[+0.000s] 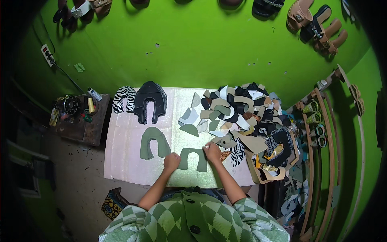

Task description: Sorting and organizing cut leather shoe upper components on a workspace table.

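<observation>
A flat green U-shaped piece of shoe-upper material (193,151) lies between my hands near the front of the table, its opening toward me. My left hand (172,161) is closed, fingers curled at the piece's left edge. My right hand (213,153) is closed at its upper right corner, fingertips pinched together there. Left of it is a stack of similar green U-shaped pieces (146,137). Behind that stack stand a black U-shaped stack (161,99) and a zebra-print one (119,105). A green half-round offcut (189,129) lies just beyond the held piece.
A heap of mixed offcuts (246,105) covers the table's right side, with a filled box (258,176) at its front corner. At left, a small dark table (90,137) holds thread spools. A wooden rack (318,177) with sandals stands right. More footwear hangs on the green wall (193,52).
</observation>
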The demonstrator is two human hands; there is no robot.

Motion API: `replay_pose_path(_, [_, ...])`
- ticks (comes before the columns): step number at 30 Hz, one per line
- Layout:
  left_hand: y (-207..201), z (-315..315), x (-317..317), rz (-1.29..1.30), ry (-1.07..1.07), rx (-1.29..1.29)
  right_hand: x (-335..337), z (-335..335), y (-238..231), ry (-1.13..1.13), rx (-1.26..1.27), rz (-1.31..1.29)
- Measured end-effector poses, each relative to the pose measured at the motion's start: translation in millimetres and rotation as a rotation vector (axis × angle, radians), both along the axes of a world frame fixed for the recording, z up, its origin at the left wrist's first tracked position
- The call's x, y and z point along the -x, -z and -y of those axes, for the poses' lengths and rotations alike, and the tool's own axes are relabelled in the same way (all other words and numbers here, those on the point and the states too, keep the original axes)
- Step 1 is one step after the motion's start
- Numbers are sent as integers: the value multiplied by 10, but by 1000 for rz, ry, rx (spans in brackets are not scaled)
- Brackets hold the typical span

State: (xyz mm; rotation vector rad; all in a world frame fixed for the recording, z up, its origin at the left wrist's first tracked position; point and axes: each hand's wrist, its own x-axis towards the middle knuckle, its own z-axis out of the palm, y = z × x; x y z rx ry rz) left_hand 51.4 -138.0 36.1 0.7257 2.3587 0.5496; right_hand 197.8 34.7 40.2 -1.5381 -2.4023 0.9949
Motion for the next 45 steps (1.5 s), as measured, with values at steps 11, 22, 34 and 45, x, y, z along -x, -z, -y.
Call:
replay_pose_path(11, [-47, -968, 475, -304, 43, -476, 756, -415, 163, -34, -12, -176])
replay_pose_path(22, [58, -800, 477, 450, 175, -488, 3, -552, -2, -368, 525, -448])
replay_pose_path(34, [337, -589, 370, 648, -46, -472, -64, -364, 142, -253, 566, -386])
replay_pose_path(45, [486, -507, 400, 381, -41, -277, -156, -287, 264, -282, 243, -308])
